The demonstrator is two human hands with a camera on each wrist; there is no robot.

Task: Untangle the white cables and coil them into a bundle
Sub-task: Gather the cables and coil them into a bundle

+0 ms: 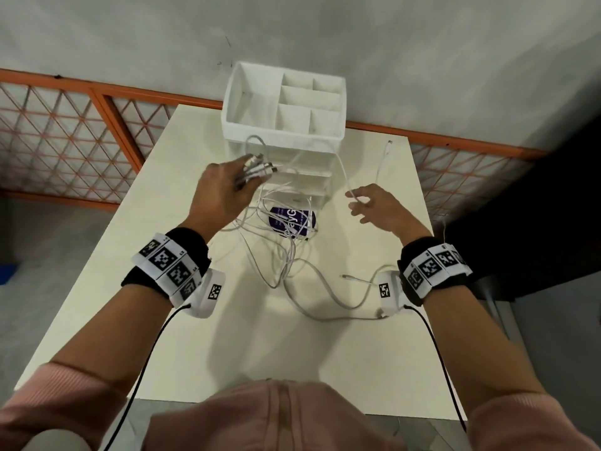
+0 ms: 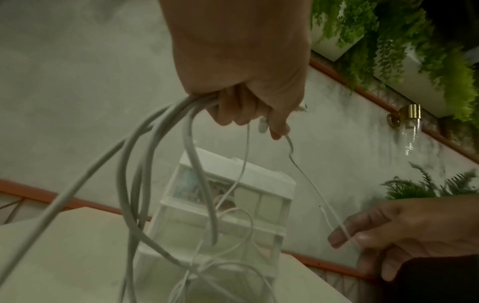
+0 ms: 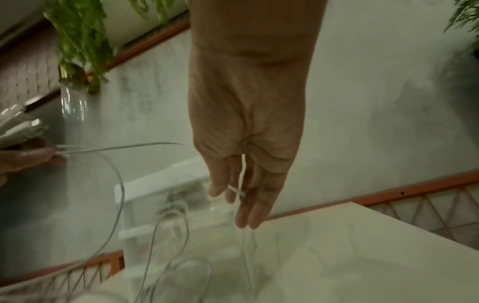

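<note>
Left hand [image 1: 221, 187]: raised above the desk's middle, fingers curled round a bunch of white cables [image 1: 279, 242]; several plug ends jut past the knuckles.
Cables: a tangle hangs to the desk's centre, partly covering a purple label [image 1: 292, 221] whose print is unreadable; loose loops trail toward the near right edge.
Organizer [image 1: 283, 105]: white, divided, at the far edge; its clear lower drawers are hard to make out.
Right hand [image 1: 377, 206]: pinches one thin strand; the wrist view is blurred.
Desk [image 1: 130, 255]: pale, cut off by pink sleeves.
Room: grey wall, orange lattice railing [image 1: 81, 125].
</note>
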